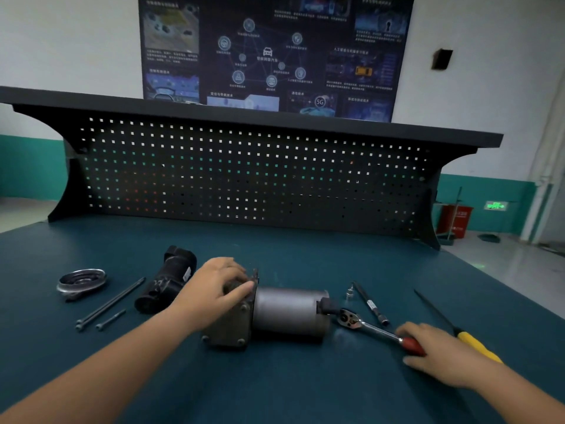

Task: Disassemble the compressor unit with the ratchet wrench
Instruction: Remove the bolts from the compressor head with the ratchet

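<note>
Left hand (214,286) clamps compressor unit (287,310); right hand (440,353) grips ratchet wrench (367,327) right of it. Keep unit braced, wrench head seated square.

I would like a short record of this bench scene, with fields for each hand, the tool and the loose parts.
Left hand: holds the square end block of the grey cylindrical compressor unit
Right hand: grips the red handle of the chrome ratchet wrench
Wrench head: beside the unit's right end; contact unclear
Loose parts at left: black cylindrical housing, round metal cover, long dark bolts
Other tool: yellow-handled screwdriver, lying right of the right hand
Surface: dark teal workbench
</note>
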Demonstrator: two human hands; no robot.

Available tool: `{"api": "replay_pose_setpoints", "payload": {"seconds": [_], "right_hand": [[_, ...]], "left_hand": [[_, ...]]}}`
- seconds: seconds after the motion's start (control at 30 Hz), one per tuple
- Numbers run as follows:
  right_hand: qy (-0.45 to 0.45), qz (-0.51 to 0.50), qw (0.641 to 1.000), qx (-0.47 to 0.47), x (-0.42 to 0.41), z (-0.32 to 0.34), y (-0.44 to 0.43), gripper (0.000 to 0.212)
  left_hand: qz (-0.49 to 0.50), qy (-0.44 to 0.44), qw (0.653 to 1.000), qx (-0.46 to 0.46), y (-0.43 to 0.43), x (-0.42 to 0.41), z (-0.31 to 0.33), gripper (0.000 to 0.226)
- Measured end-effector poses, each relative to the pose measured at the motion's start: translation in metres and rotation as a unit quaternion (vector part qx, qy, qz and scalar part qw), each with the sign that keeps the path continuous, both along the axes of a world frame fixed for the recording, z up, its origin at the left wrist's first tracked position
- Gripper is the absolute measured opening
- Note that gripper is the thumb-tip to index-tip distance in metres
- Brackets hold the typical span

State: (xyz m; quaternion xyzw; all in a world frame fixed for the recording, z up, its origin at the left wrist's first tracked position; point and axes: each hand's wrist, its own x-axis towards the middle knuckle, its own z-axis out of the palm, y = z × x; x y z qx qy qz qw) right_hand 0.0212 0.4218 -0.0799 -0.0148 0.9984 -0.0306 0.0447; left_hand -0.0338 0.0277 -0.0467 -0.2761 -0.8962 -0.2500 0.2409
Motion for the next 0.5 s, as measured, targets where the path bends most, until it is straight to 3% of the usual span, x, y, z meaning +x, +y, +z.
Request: {"api": "replay_pose_setpoints", "payload": {"seconds": [0.17, 0.27, 0.37, 0.5], "right_hand": [[0.065, -0.004, 0.997, 0.035, 0.005, -0.003, 0.008, 0.024], [0.078, -0.021, 0.997, -0.011, 0.013, 0.005, 0.012, 0.019], [0.074, -0.058, 0.978, -0.185, 0.029, 0.012, 0.006, 0.025], [0.119, -0.103, 0.910, -0.383, 0.058, 0.021, -0.017, 0.027]], "left_hand": [[-0.057, -0.073, 0.994, 0.060, -0.016, 0.014, -0.030, 0.052], [-0.038, -0.047, 0.992, 0.112, -0.014, 0.010, -0.043, 0.051], [-0.031, -0.048, 0.988, 0.144, -0.010, 0.006, -0.048, 0.054], [-0.025, -0.055, 0.986, 0.157, 0.003, 0.000, -0.052, 0.053]]}}
